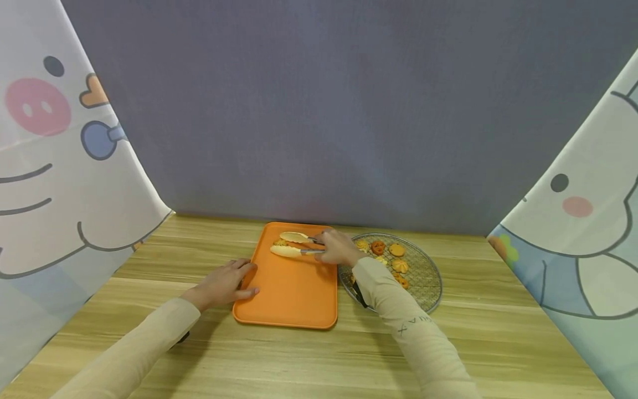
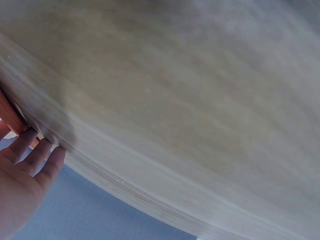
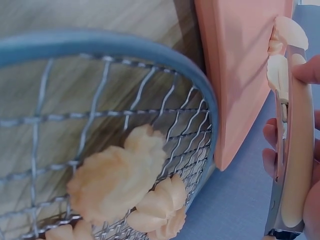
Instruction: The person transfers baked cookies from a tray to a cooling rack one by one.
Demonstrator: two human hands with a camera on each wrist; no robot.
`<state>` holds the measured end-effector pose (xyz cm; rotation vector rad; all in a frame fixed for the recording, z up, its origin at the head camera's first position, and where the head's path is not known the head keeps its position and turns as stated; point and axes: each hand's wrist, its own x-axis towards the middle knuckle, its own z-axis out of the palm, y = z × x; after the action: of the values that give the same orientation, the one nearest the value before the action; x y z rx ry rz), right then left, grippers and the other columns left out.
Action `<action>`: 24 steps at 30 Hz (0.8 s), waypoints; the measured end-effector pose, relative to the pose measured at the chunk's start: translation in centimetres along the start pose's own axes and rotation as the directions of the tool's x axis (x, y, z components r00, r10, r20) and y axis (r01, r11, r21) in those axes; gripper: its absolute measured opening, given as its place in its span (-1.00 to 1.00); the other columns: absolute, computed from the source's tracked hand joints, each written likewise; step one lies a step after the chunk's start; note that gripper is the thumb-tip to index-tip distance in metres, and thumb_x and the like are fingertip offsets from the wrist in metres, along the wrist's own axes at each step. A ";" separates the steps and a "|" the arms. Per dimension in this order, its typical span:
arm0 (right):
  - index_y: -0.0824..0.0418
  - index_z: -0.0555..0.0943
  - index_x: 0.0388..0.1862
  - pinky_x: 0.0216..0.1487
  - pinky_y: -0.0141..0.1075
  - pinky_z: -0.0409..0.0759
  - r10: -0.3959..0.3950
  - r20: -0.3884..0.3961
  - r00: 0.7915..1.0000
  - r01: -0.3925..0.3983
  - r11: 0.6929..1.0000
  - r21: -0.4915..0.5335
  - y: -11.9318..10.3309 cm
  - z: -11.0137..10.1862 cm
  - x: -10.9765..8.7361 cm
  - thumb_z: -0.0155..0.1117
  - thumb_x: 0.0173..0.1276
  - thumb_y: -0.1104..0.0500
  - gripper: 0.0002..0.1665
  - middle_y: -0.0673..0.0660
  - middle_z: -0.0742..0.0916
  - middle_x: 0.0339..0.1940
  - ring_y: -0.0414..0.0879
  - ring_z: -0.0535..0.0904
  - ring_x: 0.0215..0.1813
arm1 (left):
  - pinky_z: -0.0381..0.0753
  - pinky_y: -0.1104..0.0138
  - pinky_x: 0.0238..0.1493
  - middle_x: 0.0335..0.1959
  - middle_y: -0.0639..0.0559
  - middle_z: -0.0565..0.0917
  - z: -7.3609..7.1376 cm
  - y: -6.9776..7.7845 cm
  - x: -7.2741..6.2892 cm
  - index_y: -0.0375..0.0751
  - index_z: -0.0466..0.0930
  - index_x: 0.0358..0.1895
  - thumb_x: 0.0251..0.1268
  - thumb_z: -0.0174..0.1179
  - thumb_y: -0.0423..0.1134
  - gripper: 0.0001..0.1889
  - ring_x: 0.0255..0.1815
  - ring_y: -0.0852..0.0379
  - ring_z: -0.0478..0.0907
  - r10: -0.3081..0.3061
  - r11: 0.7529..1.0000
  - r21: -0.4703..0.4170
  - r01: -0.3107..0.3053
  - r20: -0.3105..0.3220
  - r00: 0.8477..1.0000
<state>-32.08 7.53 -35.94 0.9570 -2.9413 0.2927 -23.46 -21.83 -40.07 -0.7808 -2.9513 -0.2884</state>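
My right hand [image 1: 339,247] grips a pair of tongs [image 3: 295,145] with cream-coloured tips and metal arms, held over the far part of an orange tray [image 1: 294,299]. Between the tips, a piped cookie [image 1: 281,243] shows close over the tray, partly hidden by them. At the tray's left edge, my left hand [image 1: 225,284] rests with spread, relaxed fingers; its thumb reaches over the rim. In the left wrist view its fingertips [image 2: 59,152] lie at the table beside the tray's side.
Right of the tray, a round wire mesh rack [image 1: 423,277] holds several cookies, among them a piped swirl cookie [image 3: 120,177] and a round cookie [image 1: 397,250]. My right forearm crosses over the rack's near left part. A grey panel [image 1: 319,111] stands behind the wooden table [image 1: 478,332].
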 end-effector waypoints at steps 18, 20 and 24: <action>0.22 0.54 0.11 -0.66 -0.43 0.14 -0.025 -0.019 0.999 0.025 1.000 -0.001 -0.1 0.2 0.0 0.23 0.15 0.12 -0.49 0.14 0.66 0.03 -0.28 0.20 -0.69 | 0.38 -0.12 0.11 0.19 -0.34 0.39 0.0 0.0 0.1 -0.33 0.38 0.18 0.18 0.10 0.16 -0.33 0.16 -0.36 0.36 0.003 1.000 -0.001 -0.003 0.003 1.000; 0.23 0.55 0.10 -0.68 -0.42 0.09 -0.027 -0.023 0.999 0.028 1.000 0.009 -0.1 0.1 0.0 0.22 0.15 0.14 -0.50 0.15 0.67 0.02 -0.27 0.16 -0.71 | 0.38 -0.12 0.11 0.19 -0.35 0.39 0.0 0.0 0.1 -0.33 0.38 0.18 0.18 0.10 0.16 -0.33 0.16 -0.36 0.36 0.004 1.000 0.000 -0.004 0.002 1.000; 0.22 0.57 0.08 -0.71 -0.43 0.06 -0.025 -0.032 0.999 0.025 1.000 0.014 0.0 0.0 -0.1 0.21 0.14 0.14 -0.52 0.15 0.69 -0.06 -0.27 0.15 -0.71 | 0.38 -0.13 0.11 0.19 -0.35 0.39 0.0 -0.1 0.1 -0.33 0.38 0.18 0.18 0.11 0.15 -0.33 0.17 -0.36 0.35 0.004 1.000 -0.002 -0.004 -0.001 1.000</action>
<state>-32.03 7.55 -35.90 0.9810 -2.9003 0.3262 -23.56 -21.88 -40.08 -0.7872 -2.9485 -0.2920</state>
